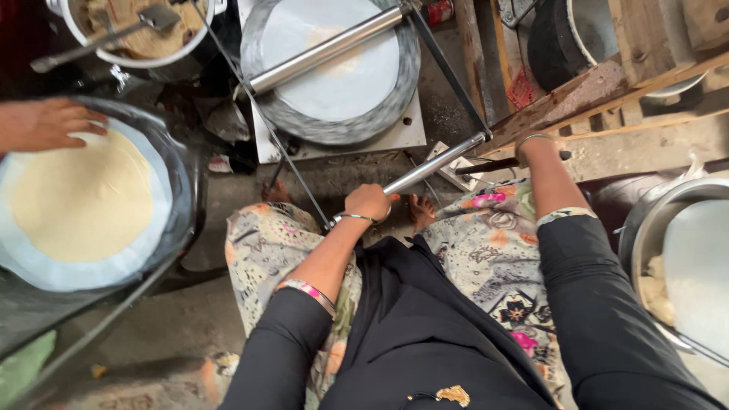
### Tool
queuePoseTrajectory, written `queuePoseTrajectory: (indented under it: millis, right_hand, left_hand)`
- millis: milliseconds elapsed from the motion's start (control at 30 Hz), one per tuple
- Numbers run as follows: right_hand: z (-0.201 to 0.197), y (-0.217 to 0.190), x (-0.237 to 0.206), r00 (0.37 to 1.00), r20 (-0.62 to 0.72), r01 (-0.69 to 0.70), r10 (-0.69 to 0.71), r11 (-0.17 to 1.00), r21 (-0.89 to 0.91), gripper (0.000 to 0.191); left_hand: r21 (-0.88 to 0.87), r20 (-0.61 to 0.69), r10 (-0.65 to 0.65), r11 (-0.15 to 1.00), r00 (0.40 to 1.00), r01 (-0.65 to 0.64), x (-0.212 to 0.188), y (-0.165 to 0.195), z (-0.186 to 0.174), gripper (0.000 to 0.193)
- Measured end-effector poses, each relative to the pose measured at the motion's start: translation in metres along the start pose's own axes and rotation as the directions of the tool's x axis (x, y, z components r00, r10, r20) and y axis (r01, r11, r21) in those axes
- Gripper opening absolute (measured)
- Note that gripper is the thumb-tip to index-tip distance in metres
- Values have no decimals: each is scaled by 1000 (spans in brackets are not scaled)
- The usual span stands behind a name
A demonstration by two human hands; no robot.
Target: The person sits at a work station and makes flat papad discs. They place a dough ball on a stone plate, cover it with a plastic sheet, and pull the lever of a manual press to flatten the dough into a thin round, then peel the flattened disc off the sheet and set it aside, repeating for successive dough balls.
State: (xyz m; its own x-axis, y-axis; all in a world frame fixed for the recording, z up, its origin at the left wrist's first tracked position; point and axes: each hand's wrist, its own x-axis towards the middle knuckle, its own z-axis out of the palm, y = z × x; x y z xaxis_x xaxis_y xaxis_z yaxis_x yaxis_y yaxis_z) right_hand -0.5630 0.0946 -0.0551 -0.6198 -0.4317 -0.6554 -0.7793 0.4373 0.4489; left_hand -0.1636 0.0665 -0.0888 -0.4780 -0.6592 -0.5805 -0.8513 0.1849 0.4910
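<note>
My left hand (369, 202) is closed around the near steel bar (433, 165) of a metal press frame, just above my knees. My right hand (534, 146) reaches forward to a dark rod (486, 164) beside the wooden plank; whether its fingers grip the rod is hidden. The frame's far roller bar (326, 49) lies across a round grey press plate (334, 68) holding a thin pale sheet of dough. I sit with patterned trousers and black sleeves.
Another person's hand (47, 123) rests on the rim of a round pan (176, 176) holding a flat cream dough disc (82, 199) at left. A bowl with a spatula (137, 30) stands at top left. Right, a steel basin (645, 228) holds dough balls (659, 292). Wooden planks (607, 83) cross top right.
</note>
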Motion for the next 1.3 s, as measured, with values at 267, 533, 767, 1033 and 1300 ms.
queuePoseTrajectory:
  millis: [267, 533, 767, 1033, 1300]
  right_hand:
    - [14, 20, 18, 999, 35, -20, 18, 999, 41, 44]
    - [11, 17, 18, 999, 21, -39, 38, 997, 71, 42]
    - [12, 11, 18, 999, -15, -27, 29, 994, 104, 47]
    - [11, 10, 10, 999, -34, -14, 18, 993, 120, 45]
    - [10, 18, -1, 998, -48, -32, 39, 989, 145, 48]
  left_hand:
    - [44, -8, 26, 999, 1000, -26, 6, -4, 5, 55]
    - [110, 26, -7, 994, 1000, 4, 9, -1, 7, 59]
    - [112, -3, -11, 994, 1000, 12, 9, -2, 12, 60]
    - [104, -12, -17, 994, 1000, 18, 10, -2, 14, 60]
    - [101, -36, -23, 995, 999, 27, 11, -2, 17, 62]
